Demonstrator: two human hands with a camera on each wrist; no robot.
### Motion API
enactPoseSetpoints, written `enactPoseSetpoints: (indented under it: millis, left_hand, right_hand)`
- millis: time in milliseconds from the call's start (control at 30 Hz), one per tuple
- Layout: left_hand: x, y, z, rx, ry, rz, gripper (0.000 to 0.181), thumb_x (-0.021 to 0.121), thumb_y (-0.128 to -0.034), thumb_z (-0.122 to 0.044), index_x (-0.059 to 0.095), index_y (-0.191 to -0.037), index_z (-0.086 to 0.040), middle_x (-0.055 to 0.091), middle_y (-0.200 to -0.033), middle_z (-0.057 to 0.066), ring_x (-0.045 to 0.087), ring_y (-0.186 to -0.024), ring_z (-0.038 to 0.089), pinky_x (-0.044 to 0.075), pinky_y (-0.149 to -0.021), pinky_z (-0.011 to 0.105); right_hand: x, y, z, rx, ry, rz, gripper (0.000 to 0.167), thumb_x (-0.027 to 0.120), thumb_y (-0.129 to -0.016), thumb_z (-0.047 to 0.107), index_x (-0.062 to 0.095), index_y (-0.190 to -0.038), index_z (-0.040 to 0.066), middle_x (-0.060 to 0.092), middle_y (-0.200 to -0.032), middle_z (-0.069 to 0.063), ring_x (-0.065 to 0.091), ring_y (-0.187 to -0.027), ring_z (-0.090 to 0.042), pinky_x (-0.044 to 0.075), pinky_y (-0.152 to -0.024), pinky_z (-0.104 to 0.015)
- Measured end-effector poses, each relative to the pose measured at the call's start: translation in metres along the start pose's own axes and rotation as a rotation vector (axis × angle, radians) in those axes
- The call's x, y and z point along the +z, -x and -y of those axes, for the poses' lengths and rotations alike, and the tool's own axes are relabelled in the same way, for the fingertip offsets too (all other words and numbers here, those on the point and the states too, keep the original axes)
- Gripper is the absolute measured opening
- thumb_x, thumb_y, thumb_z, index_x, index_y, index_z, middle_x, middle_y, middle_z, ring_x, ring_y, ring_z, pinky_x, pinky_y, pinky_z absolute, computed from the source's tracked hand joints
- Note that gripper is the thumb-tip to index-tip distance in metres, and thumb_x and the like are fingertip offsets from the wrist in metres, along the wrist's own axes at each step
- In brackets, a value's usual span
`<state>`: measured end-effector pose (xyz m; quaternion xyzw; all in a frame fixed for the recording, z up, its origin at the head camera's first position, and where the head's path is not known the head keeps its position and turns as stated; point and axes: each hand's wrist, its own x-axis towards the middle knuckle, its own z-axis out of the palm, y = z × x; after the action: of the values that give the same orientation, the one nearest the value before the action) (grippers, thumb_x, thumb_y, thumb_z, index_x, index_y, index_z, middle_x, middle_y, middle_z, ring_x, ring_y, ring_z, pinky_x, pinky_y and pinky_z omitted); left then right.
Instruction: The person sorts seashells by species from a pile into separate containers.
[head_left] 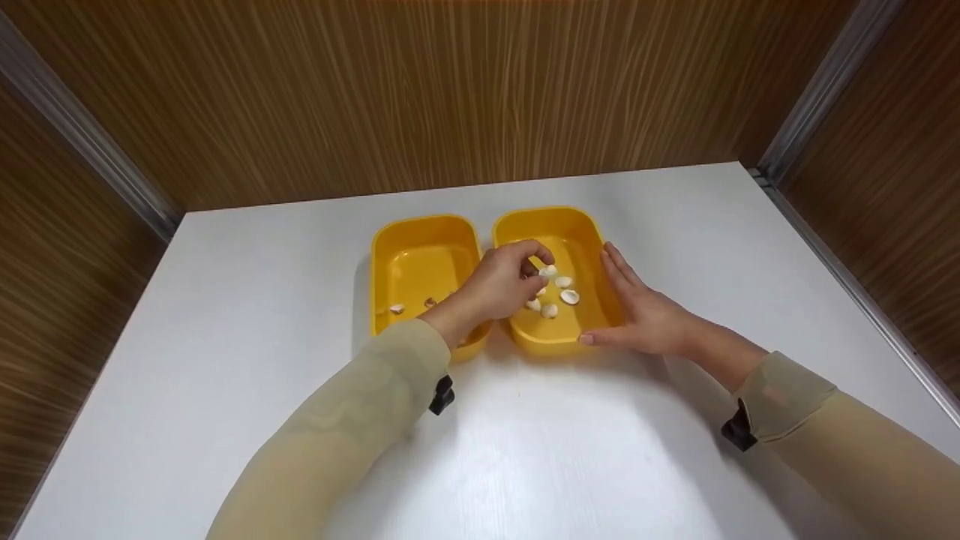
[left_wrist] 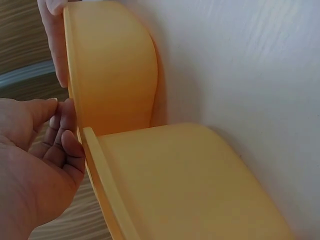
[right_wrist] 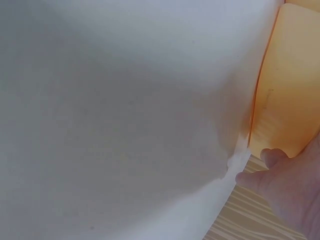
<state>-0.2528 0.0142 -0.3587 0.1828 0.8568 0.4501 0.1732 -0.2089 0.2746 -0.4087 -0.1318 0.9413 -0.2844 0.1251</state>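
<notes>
Two yellow plastic trays stand side by side on the white table. My left hand (head_left: 504, 281) is over the right tray (head_left: 546, 345), and a small white seashell (head_left: 550, 270) shows between its thumb and forefinger. In the left wrist view the fingertips meet the thumb, and the shell is hidden. Below the hand, several white shells (head_left: 569, 297) lie on that tray's floor. My right hand (head_left: 643, 313) steadies the same tray, straight fingers along its right wall and thumb at the near right corner. The left tray (head_left: 381, 262) holds a few brownish shells (head_left: 397, 308), partly covered by my left forearm.
The white table (head_left: 247, 300) reaches back to a wood-grain panel (head_left: 450, 97). More wood-grain panels with metal edge strips (head_left: 817, 82) rise at both sides. A narrow gap runs between the two trays.
</notes>
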Motion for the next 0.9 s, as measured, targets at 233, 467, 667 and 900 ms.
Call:
enactPoseSetpoints:
  millis: [233,467,667,900]
  left_hand:
    - [0.004,-0.007,0.004,0.06,-0.023,0.005,0.021,0.069,-0.1043,-0.009,0.064,-0.123,-0.017,0.065,-0.094,0.004,0.061,-0.077,0.015,0.057,-0.071,0.022]
    - [0.007,-0.011,0.008,0.087,-0.105,-0.005,0.02,0.069,-0.1047,-0.012,0.065,-0.124,-0.016,0.066,-0.089,0.002,0.06,-0.072,0.014,0.055,-0.067,0.021]
    - [0.007,-0.011,0.008,0.057,-0.118,-0.018,0.023,0.07,-0.1045,-0.013,0.065,-0.127,-0.017,0.066,-0.091,0.002,0.06,-0.075,0.015,0.055,-0.068,0.022]
    - [0.004,-0.007,0.006,0.061,-0.048,-0.048,0.025,0.071,-0.1038,-0.011,0.065,-0.128,-0.015,0.066,-0.097,0.003,0.062,-0.078,0.015,0.057,-0.072,0.022]
  right_hand:
    - [-0.001,0.001,0.0,-0.024,0.008,-0.008,0.135,0.078,-0.083,0.071,-0.01,-0.17,0.017,-0.022,-0.175,0.005,0.01,-0.161,-0.042,0.022,-0.123,-0.063]
    - [-0.001,0.002,0.0,-0.058,0.003,-0.015,0.134,0.078,-0.085,0.07,-0.01,-0.17,0.013,-0.019,-0.177,-0.001,0.011,-0.161,-0.042,0.022,-0.124,-0.061]
    - [0.0,0.0,0.001,-0.051,0.007,-0.01,0.135,0.077,-0.084,0.071,-0.01,-0.17,0.014,-0.021,-0.176,0.001,0.011,-0.161,-0.043,0.022,-0.124,-0.063]
    - [-0.001,-0.003,0.0,-0.046,0.007,-0.002,0.134,0.078,-0.085,0.07,-0.01,-0.17,0.014,-0.022,-0.176,0.003,0.009,-0.161,-0.042,0.021,-0.124,-0.063]
